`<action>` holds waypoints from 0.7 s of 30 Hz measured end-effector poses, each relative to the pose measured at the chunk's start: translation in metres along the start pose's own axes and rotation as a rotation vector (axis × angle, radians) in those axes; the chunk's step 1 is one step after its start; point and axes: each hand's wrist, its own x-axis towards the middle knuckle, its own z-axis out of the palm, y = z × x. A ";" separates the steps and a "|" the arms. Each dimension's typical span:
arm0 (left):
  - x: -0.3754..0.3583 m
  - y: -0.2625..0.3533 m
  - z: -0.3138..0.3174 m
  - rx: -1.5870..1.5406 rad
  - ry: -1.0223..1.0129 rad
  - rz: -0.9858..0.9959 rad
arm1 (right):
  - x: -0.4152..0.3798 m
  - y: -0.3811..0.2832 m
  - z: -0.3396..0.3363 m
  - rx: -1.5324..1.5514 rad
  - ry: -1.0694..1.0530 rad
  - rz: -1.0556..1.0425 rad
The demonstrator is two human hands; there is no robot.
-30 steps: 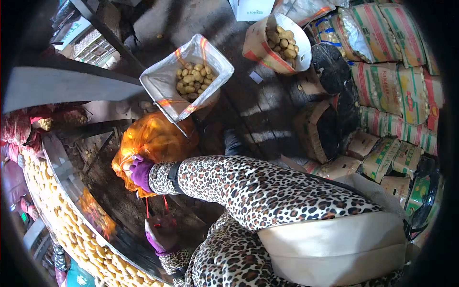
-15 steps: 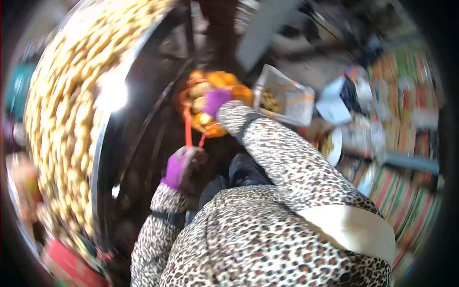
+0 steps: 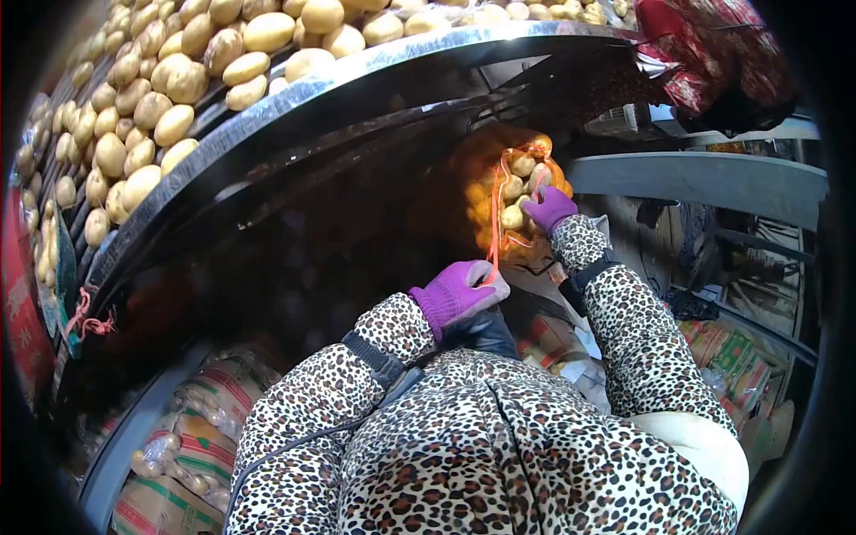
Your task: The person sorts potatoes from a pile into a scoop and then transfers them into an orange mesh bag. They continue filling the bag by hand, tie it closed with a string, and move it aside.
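Note:
An orange mesh bag (image 3: 481,212) of potatoes (image 3: 513,217) stands with its mouth open, below the edge of the sorting table. My left hand (image 3: 459,290), in a purple glove with a pale palm, is closed on the bag's red drawstring (image 3: 493,241), which stretches up to the bag's mouth. At the right side of the mouth is my right hand (image 3: 550,208), also in a purple glove. Its fingers are closed on what looks like another stretch of red drawstring, right beside the potatoes; the fingertips are partly hidden.
A metal-rimmed roller table (image 3: 312,94) heaped with loose potatoes curves across the upper left. Grey metal beams (image 3: 695,183) stand at the right. Striped cartons (image 3: 214,401) lie at lower left, and red mesh sacks (image 3: 713,62) at upper right.
My view has swung left, so the bag and table appear turned. My right hand has moved from over the potatoes to the bag's right rim. The left hand keeps the drawstring.

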 end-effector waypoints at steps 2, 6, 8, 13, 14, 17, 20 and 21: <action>-0.003 0.010 0.005 -0.002 0.021 -0.002 | -0.003 -0.001 -0.007 0.026 -0.035 0.010; 0.000 0.016 0.004 -0.093 0.001 -0.064 | -0.002 -0.001 -0.006 0.032 -0.035 -0.023; -0.005 0.028 0.002 -0.097 -0.015 -0.118 | -0.003 -0.003 -0.008 0.025 -0.058 -0.020; -0.020 0.071 -0.025 -0.167 -0.008 -0.223 | -0.008 -0.040 -0.009 0.132 -0.093 -0.077; -0.014 0.071 -0.029 -0.135 -0.007 -0.259 | -0.008 -0.041 -0.009 0.191 -0.103 -0.083; -0.003 0.085 -0.030 -0.017 -0.020 -0.311 | -0.004 -0.038 0.007 0.368 -0.053 -0.135; 0.011 0.106 -0.047 0.185 -0.109 -0.268 | 0.000 -0.047 0.020 0.653 -0.016 -0.219; 0.017 0.107 -0.041 0.095 0.002 -0.334 | -0.005 -0.051 0.012 0.769 -0.048 -0.153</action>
